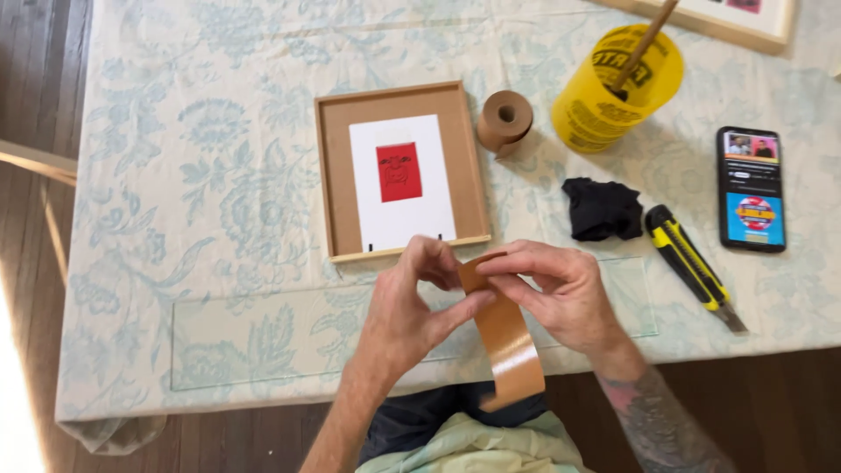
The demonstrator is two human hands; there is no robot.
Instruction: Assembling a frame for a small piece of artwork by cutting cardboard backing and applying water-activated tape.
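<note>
- The left hand (412,302) is pinching the top end of a strip of brown paper tape (506,337), with thumb and fingers closing on the strip's left edge
- The right hand (561,289) is gripping the same top end from the other side, its fingertips (495,269) pressing on the strip just beside the left hand's fingers
- The tape strip is hanging down from both hands, its glossy side facing the camera and its lower end curling over the table's near edge, above the person's lap
- Both hands are hovering just in front of a wooden picture frame (399,171), which is lying flat on the table and showing a brown backing, a white sheet and a small red print in the middle
- A roll of brown tape (505,118) is sitting just beside the frame's upper right corner
- A yellow plastic cup (613,92) is standing to the right of the roll, with a wooden stick leaning inside it
- A crumpled black cloth (603,208) is lying near the right hand, with a yellow and black utility knife (692,263) just beside it
- A phone (751,188) is lying face up to the right of the knife, its screen lit
- A clear sheet of glass (263,342) is lying flat on the pale floral tablecloth (201,175), partly underneath the hands
</note>
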